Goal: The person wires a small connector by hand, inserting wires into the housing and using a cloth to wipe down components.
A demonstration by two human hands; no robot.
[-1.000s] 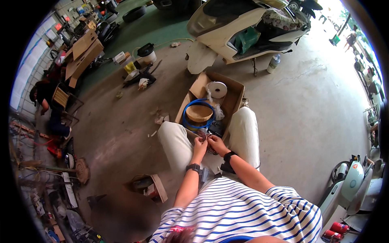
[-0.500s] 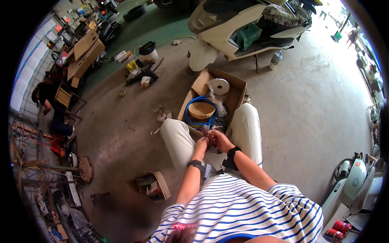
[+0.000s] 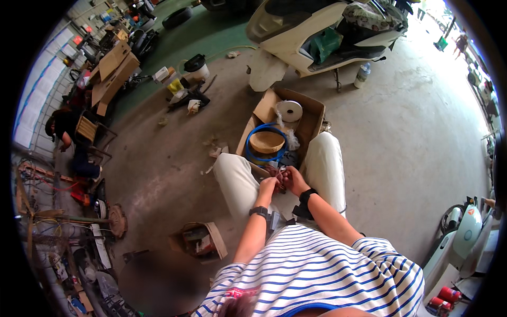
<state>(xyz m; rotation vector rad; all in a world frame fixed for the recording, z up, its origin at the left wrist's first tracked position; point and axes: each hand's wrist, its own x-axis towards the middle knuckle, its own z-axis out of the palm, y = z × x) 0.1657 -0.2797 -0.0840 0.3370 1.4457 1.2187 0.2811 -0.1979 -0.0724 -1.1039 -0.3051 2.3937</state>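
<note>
Between my knees, my left hand [image 3: 268, 187] and my right hand [image 3: 295, 180] work close together at the near edge of an open cardboard box [image 3: 313, 109]. Both have their fingers closed on a bundle of thin reddish-brown strands [image 3: 277, 174], possibly wires; its exact kind is too small to make out. Just beyond the hands, the box holds a blue coiled hose [image 3: 247, 148], a round tan bowl-like piece [image 3: 266, 141], a white roll [image 3: 291, 111] and crumpled clear plastic [image 3: 292, 140].
A white scooter [image 3: 296, 50] stands ahead, a bottle [image 3: 362, 75] beside it. Scraps [image 3: 216, 150] lie left of the box. A smaller cardboard box [image 3: 215, 240] sits by my left side. Far left, another person [image 3: 68, 132] bends near a wooden chair [image 3: 86, 129].
My right hand has drawn slightly away to the right from my left, showing more of the strands between them. The whole view has shifted a little.
</note>
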